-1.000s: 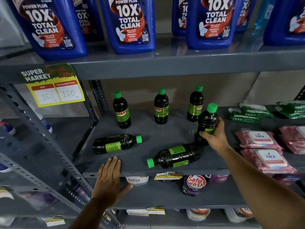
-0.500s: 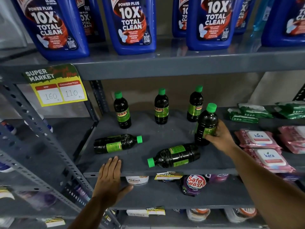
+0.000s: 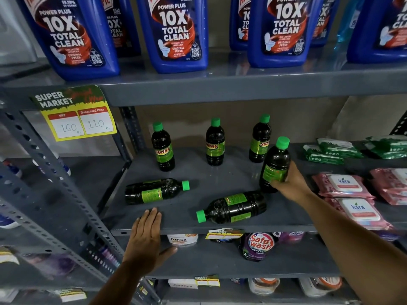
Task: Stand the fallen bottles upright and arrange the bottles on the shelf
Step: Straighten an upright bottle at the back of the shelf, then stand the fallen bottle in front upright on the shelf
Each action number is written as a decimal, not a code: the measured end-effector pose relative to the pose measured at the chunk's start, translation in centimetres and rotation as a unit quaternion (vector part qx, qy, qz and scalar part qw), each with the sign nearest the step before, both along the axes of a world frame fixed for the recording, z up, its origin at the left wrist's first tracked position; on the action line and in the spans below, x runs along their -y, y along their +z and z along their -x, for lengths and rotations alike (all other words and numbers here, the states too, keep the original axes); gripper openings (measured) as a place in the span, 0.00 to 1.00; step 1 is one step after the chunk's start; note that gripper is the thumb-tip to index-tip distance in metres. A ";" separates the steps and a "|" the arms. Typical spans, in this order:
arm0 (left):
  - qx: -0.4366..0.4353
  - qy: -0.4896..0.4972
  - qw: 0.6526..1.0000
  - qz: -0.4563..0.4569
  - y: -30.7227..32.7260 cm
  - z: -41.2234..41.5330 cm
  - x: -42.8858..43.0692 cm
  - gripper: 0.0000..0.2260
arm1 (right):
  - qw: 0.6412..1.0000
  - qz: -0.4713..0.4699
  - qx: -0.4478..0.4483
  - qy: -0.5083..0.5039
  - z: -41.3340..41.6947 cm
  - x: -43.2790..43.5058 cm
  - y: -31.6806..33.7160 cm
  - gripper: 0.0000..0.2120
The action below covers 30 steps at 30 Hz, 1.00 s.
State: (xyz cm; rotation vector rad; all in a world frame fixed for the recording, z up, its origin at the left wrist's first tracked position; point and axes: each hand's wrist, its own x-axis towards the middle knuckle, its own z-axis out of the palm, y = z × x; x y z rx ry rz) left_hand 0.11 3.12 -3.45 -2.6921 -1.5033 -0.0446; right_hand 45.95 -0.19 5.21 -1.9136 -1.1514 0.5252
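Note:
Dark green-capped bottles stand on a grey shelf (image 3: 220,181). Three are upright along the back: a left bottle (image 3: 163,148), a middle bottle (image 3: 215,143) and a right bottle (image 3: 259,139). A fourth bottle (image 3: 275,164) is upright, slightly tilted, at the right, with my right hand (image 3: 288,186) shut around its lower part. Two bottles lie on their sides: one at the left (image 3: 154,191) with its cap pointing right, one near the front (image 3: 233,208) with its cap pointing left. My left hand (image 3: 146,236) rests flat on the shelf's front edge, fingers apart.
Large blue cleaner bottles (image 3: 176,34) fill the shelf above, with a yellow price tag (image 3: 77,115) hanging from its edge. Green wipe packs (image 3: 330,150) and pink wipe packs (image 3: 343,186) lie to the right. A purple pouch (image 3: 257,245) and jars sit on the shelf below.
The bottle in my right hand has stayed upright and shifted very slightly. My left hand stays on the shelf edge. The view has drifted a little.

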 end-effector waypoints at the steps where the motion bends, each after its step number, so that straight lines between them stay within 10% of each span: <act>1: 0.001 0.000 1.000 0.000 0.0 0.0 0.0 0.48 | 1.000 0.005 0.013 -0.009 0.0 -0.1 0.0 0.38; 20: 0.016 -0.007 1.000 -0.009 -0.2 -0.2 0.0 0.50 | 0.998 0.056 0.005 0.036 0.2 -0.4 -1.4 0.46; 24: -0.001 -0.006 1.000 -0.002 -0.1 0.1 0.1 0.49 | 0.992 -0.067 -0.102 -0.030 1.0 1.4 -1.2 0.51; 27: 0.009 -0.006 1.000 -0.010 0.2 0.2 -0.1 0.48 | 0.972 -0.220 0.045 -0.063 3.6 3.9 -0.5 0.34; 30: 0.013 -0.024 0.999 -0.028 0.4 0.9 -0.4 0.46 | 0.947 -0.139 0.230 0.175 7.0 4.6 2.0 0.29</act>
